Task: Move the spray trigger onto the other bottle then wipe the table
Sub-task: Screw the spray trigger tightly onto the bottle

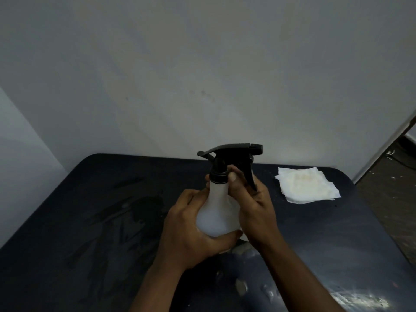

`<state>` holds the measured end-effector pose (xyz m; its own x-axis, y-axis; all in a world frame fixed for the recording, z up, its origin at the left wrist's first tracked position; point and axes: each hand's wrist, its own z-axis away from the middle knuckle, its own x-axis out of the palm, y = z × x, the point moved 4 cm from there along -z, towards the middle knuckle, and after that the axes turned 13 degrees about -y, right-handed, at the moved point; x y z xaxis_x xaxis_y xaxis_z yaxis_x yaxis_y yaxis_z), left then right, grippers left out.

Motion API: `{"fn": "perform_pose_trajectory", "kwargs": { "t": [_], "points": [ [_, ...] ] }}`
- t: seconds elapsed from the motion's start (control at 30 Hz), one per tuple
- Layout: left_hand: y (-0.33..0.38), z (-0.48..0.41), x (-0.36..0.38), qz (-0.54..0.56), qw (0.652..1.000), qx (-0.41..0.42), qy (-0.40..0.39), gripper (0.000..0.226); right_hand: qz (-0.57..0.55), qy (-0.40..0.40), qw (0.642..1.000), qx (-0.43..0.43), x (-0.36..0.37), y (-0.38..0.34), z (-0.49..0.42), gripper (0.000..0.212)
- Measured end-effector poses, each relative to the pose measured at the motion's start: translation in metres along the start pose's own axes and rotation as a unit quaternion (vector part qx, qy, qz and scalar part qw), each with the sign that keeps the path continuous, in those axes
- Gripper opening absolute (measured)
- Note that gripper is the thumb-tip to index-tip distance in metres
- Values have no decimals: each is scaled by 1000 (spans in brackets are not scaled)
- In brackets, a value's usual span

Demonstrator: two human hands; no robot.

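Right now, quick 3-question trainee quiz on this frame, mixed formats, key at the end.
1. True or false: the trigger sits on the neck of the bottle.
2. Which hand cups the base of the bottle? A) left hand B) right hand C) neither
3. Fill in: the white cloth lies on the table to the ____ of the bottle.

Key: 1 true; 2 A; 3 right.
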<state>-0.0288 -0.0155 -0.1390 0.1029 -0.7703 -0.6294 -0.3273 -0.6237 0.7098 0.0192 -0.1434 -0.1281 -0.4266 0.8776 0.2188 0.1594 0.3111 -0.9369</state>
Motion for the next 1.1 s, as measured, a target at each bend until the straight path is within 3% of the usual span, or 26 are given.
{"fn": "perform_pose_trajectory", "kwargs": {
  "t": [0.17,0.37,0.6,0.77,0.87,1.03,1.1],
  "points": [
    [-4,2,0,-8,1000,-18,2,76,29,-17,999,25,4,-1,2,33],
    [1,3,3,-8,1000,-17,-13,78,61,5,998,20,4,-8,0,56],
    [2,1,1,2,1000,-14,-6,77,10,-18,1000,-11,2,-7,1,40],
    [0,2,1,-8,1000,-14,-3,71,0,-32,999,20,0,-6,-2,35],
    [1,2,2,-10,1000,-18,1,70,-15,-57,998,31,-1,-3,-2,22],
    [-3,3,4,-11,1000,-29,2,77,38,-49,998,14,4,-7,-1,23],
    [-4,3,5,-7,999,-36,-2,84,74,-23,997,3,9,-9,-1,37]
  ]
}}
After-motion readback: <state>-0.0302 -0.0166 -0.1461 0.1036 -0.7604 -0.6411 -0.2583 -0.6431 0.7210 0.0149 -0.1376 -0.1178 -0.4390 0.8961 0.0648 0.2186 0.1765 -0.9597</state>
